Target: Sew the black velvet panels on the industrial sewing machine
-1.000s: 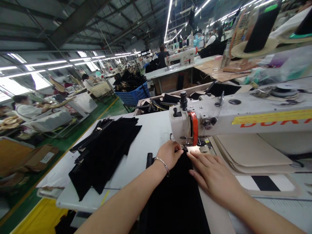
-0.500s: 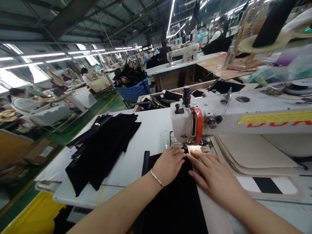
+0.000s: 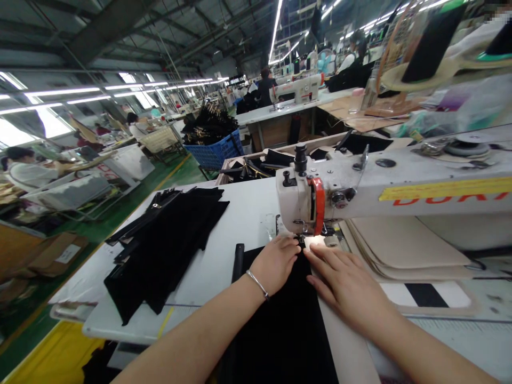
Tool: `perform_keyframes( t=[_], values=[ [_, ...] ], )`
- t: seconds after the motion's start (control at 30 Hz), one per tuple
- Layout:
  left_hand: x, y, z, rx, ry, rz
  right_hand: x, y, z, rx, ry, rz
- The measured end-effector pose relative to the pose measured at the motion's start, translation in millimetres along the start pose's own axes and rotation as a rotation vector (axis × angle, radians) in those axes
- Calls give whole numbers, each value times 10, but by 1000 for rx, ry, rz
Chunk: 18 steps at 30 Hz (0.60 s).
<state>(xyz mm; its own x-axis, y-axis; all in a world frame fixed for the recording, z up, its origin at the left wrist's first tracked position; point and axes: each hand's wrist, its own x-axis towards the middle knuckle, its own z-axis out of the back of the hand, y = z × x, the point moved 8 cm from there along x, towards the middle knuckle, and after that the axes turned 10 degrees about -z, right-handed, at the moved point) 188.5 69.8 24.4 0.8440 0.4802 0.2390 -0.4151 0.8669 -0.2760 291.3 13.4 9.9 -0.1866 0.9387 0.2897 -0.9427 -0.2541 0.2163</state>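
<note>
At sewing machine [image 3: 360,194] | our left hand [image 3: 276,266] curls on black fabric [image 3: 288,336], grip unclear | our right hand [image 3: 348,282] lies flat, unclenched, on beige strip [image 3: 347,346] | we should guide edges evenly

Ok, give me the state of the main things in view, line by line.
Left hand: fingers bent, on the black fabric
Right hand: fingers extended, on the pale strip
Black fabric: laid out
Sewing machine: lit below its head
Black pieces: piled, overlapping
Beige panels: stacked
Blue basket: heaped full
</note>
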Motion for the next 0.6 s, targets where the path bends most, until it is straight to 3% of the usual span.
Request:
perform_keyframes(
  t=[0.13, 0.3, 0.47, 0.6],
  values=[
    [-323, -367, 51, -59, 146, -54, -418, 135, 151, 30, -53, 42],
    [-916, -1103, -6, -113, 209, -316, -1137, 444, 375, -30, -132, 232],
    [-1059, -1211, -88, -84, 217, -305, -1329, 525, 419, 56, -60, 266],
    [-1015, -1185, -32, -106, 225, -305, -1343, 534, 431, 56, -138, 270]
  ],
)
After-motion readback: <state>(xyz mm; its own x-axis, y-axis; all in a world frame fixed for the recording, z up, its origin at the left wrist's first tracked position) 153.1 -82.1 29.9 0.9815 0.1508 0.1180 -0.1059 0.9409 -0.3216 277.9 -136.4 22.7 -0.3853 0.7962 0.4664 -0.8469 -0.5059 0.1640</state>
